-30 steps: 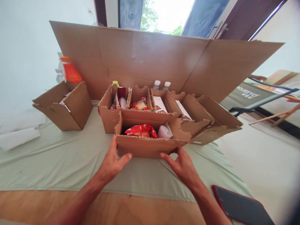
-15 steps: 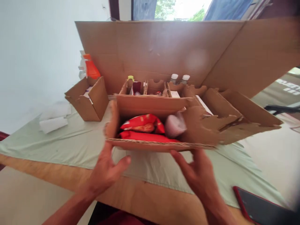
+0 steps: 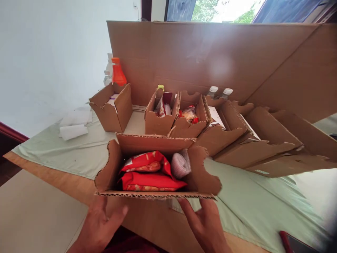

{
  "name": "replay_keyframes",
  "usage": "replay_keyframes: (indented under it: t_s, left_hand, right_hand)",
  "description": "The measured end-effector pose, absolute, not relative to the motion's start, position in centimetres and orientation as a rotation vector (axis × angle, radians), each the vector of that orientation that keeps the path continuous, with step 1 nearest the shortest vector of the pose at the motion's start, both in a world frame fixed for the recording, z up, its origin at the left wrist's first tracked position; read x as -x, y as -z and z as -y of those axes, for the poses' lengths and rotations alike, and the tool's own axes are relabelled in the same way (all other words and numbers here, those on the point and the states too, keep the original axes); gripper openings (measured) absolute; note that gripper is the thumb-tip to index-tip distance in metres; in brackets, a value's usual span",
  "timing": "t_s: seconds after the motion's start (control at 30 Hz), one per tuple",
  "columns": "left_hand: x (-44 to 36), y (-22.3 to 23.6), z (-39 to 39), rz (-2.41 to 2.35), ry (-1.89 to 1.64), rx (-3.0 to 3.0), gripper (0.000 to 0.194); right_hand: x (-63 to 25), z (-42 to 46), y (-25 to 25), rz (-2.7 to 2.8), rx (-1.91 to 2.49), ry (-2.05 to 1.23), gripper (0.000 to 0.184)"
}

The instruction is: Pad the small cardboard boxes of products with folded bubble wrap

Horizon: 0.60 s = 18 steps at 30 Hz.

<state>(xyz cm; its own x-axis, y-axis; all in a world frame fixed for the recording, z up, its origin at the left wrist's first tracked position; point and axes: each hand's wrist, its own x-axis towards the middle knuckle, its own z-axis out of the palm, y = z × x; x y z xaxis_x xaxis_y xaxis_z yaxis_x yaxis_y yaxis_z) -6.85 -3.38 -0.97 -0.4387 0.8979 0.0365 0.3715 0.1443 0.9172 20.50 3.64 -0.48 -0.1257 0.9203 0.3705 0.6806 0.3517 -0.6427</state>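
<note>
Both my hands carry a small open cardboard box [image 3: 107, 168] from underneath, at the near edge of the table. My left hand [image 3: 98, 226] is under its left front corner with the thumb up against the wall. Below the right front, my right hand [image 3: 204, 225] has its fingers reaching up to the box's bottom edge. Inside lie red snack packets [image 3: 150, 177] and a whitish wrapped bundle [image 3: 180, 165].
Behind stand more open boxes [image 3: 160, 121] with packets, a separate box [image 3: 113, 109] at left, an orange-capped bottle [image 3: 117, 72], two white-capped bottles [image 3: 213, 90] and a tall cardboard sheet [image 3: 210, 56]. Pale green cloth [image 3: 244, 200] covers the table; a phone [image 3: 297, 244] lies at right.
The box has come away from the row of boxes and toward me, off the cloth to the table's near edge. Both hands have slid from its front to beneath it.
</note>
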Motion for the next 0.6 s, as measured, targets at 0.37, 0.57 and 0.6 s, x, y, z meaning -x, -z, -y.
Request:
replay_keyframes:
  t_s: [0.37, 0.57, 0.6]
  left_hand:
    - [7.4, 2.1, 3.1, -1.934, -1.469, -0.919, 0.073]
    - [6.9, 1.8, 3.6, -1.907, -1.560, -0.781, 0.085]
    - [6.8, 1.8, 3.8, -1.900, -1.560, -0.776, 0.085]
  right_hand:
    - [-17.0, -7.1, 0.0, 1.954, 1.291, -0.486, 0.026]
    - [-15.1, -9.8, -0.8, 1.977, 1.222, -0.723, 0.031]
    - [-14.7, -10.5, -0.8, 1.985, 1.208, -0.751, 0.032]
